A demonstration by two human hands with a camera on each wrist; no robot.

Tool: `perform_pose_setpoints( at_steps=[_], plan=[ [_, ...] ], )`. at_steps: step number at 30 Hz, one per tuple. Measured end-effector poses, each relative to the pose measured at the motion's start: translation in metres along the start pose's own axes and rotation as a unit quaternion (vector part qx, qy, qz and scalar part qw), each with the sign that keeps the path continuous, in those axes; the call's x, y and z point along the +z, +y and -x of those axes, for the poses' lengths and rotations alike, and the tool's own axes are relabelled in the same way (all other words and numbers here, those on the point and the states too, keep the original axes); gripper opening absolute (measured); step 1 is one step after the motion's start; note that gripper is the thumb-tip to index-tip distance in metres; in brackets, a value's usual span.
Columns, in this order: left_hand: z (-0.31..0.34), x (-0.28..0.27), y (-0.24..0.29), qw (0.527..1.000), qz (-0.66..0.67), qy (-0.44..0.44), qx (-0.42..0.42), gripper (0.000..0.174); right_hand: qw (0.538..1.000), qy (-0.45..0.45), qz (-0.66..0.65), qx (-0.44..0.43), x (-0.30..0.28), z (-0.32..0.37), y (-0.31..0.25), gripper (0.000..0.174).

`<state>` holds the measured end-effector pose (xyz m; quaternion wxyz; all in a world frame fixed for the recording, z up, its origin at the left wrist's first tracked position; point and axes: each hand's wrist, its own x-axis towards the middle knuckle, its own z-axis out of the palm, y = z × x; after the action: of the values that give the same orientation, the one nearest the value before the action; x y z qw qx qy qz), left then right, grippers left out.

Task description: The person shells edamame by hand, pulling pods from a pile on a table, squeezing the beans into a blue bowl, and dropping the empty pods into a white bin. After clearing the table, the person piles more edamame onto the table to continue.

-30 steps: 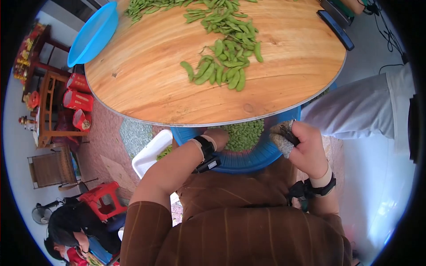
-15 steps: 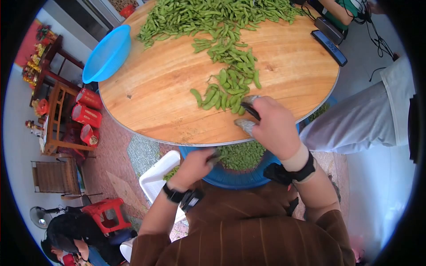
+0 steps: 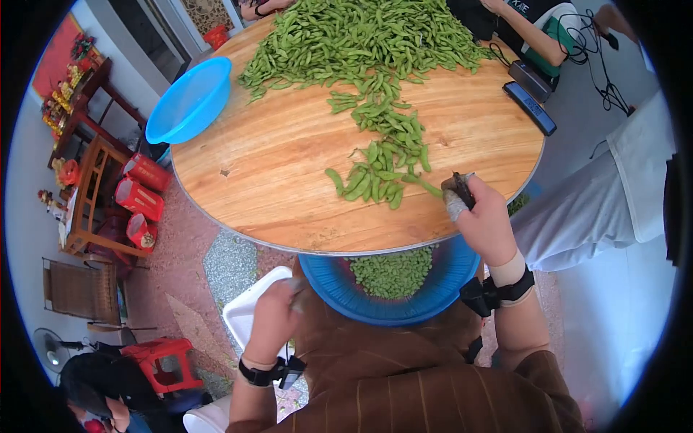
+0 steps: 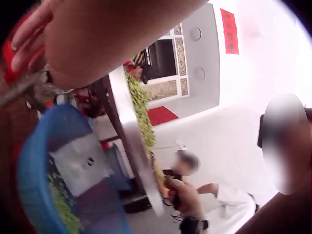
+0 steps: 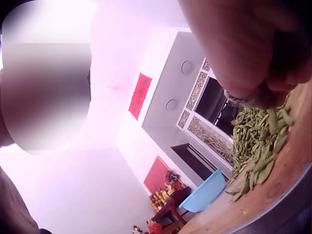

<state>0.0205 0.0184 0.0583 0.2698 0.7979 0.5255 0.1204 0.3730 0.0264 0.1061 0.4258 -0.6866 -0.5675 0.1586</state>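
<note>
right hand (image 3: 485, 216) grips dark tool (image 3: 460, 189) beside pod pile (image 3: 379, 177); left hand (image 3: 274, 317) over white bin (image 3: 237, 312), grip unclear; blue basin (image 3: 440, 289) between hands.

open tabletop (image 3: 253, 180) left of the pods (image 3: 375, 177); pod heap (image 3: 361, 36) crowds far side.

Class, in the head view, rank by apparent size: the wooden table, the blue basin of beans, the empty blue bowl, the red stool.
1. Table
2. Basin, partly hidden under the table
3. Bowl, farther off, so true size versus basin unsure
4. Stool
</note>
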Motion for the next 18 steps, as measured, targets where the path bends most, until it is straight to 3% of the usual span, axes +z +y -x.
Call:
perform_pose_setpoints(
  at_steps=[2, 4, 5, 7, 8, 10, 11, 13, 14, 16, 18],
  plan=[
    [-0.023, -0.003, 0.057, 0.985, 0.104, 0.078, 0.113, 0.020, 0.999, -0.015, -0.036, 0.009, -0.010, 0.004, -0.002, 0.013],
    [-0.045, 0.000, 0.092, 0.956, 0.131, 0.122, 0.232, 0.024, 0.974, -0.150, -0.158, 0.070, -0.022, 0.012, -0.016, 0.017],
    [-0.053, 0.004, 0.109, 0.956, 0.133, 0.121, 0.232, 0.024, 0.974, -0.150, -0.157, 0.071, -0.024, 0.018, -0.017, 0.017],
    [-0.064, 0.010, 0.133, 0.960, 0.150, 0.058, 0.229, 0.027, 0.915, -0.271, -0.294, 0.045, -0.026, 0.029, -0.018, 0.023],
    [-0.067, 0.014, 0.133, 0.960, 0.150, 0.056, 0.230, 0.027, 0.916, -0.269, -0.294, 0.047, -0.029, 0.032, -0.023, 0.023],
    [-0.075, 0.025, 0.130, 0.944, 0.145, -0.033, 0.296, 0.024, 0.907, -0.248, -0.311, 0.138, -0.035, 0.038, -0.034, 0.028],
    [-0.075, 0.026, 0.131, 0.943, 0.143, -0.037, 0.299, 0.024, 0.904, -0.235, -0.309, 0.179, -0.035, 0.041, -0.026, 0.032],
    [-0.070, 0.025, 0.130, 0.904, 0.387, -0.161, 0.087, 0.016, 0.918, -0.219, -0.288, 0.165, -0.033, 0.051, -0.028, 0.029],
    [-0.069, 0.026, 0.129, 0.905, 0.383, -0.164, 0.085, 0.016, 0.930, -0.209, -0.263, 0.149, -0.031, 0.056, -0.028, 0.026],
    [-0.070, 0.029, 0.125, 0.827, 0.514, -0.227, 0.003, 0.024, 0.926, -0.241, -0.257, 0.136, -0.028, 0.063, -0.025, 0.022],
    [-0.068, 0.037, 0.119, 0.830, 0.515, -0.212, 0.018, 0.025, 0.921, -0.275, -0.248, 0.121, -0.025, 0.067, -0.026, 0.020]
  ],
)
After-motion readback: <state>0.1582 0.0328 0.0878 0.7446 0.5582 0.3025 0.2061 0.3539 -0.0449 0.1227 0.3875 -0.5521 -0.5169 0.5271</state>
